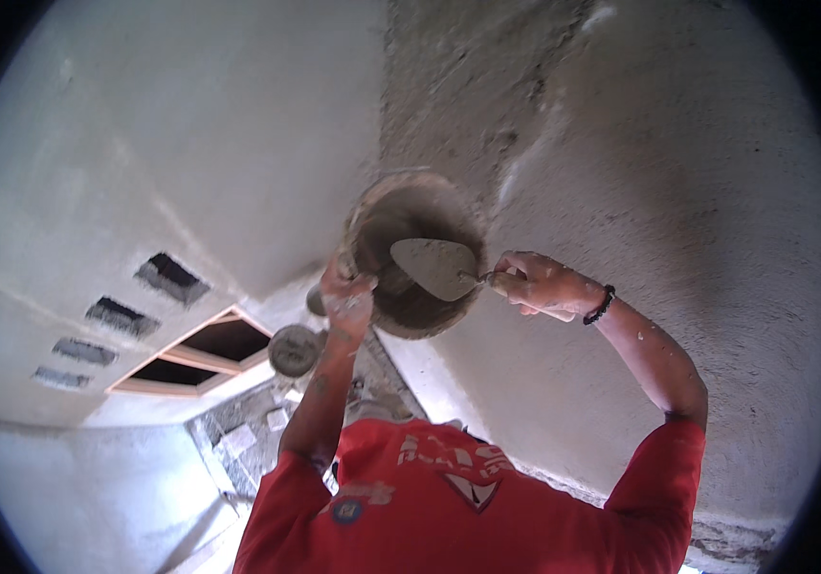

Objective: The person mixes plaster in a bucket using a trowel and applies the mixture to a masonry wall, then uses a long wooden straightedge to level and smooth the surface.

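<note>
A round, mortar-stained bucket [420, 212] is held up in front of me, its mouth turned toward my view. My left hand [347, 298] grips its left rim with the thumb over the edge. My right hand [546, 285] is closed round the handle of a pointing trowel and wears a dark beaded bracelet. The trowel's [434, 265] grey, mortar-coated blade lies across the bucket's mouth, tip to the left. Whether the blade touches the bucket I cannot tell. Inside, the bucket looks dark, and how much mortar it holds is unclear.
A smooth plastered wall [698, 249] rises at the right, with a rough strip [468, 77] beyond the bucket. The left wall has several rectangular holes [173, 277] and a wooden frame [229, 365]. Below are another bucket [296, 351] and a rubble-strewn floor [238, 440].
</note>
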Motion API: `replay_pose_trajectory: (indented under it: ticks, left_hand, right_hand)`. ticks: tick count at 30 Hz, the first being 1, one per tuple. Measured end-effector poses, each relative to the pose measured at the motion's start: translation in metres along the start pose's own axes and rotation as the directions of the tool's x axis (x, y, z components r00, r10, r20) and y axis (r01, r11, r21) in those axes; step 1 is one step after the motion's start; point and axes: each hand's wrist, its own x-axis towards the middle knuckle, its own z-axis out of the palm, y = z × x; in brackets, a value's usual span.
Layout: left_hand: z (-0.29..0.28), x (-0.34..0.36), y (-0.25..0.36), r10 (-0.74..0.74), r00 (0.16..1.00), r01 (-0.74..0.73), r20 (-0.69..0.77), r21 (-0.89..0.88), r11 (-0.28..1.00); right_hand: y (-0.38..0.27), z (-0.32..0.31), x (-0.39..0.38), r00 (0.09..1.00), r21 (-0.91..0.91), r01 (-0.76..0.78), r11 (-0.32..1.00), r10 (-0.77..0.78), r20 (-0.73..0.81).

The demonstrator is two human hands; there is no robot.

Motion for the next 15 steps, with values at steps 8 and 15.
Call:
replay_pose_trajectory:
  ticks: [8, 15]
  left_hand:
    - [0.006, -0.012, 0.028, -0.115, 0.991, 0.09, 0.069, 0.291, 0.953]
    - [0.013, -0.007, 0.043, -0.136, 0.99, 0.115, 0.038, 0.344, 0.932]
  right_hand:
    - [0.026, 0.028, 0.048, 0.762, -0.896, 0.011, 0.443, -0.585, -0.279]
    - [0.036, 0.08, 0.021, 0.835, -0.967, 0.094, 0.237, -0.547, -0.053]
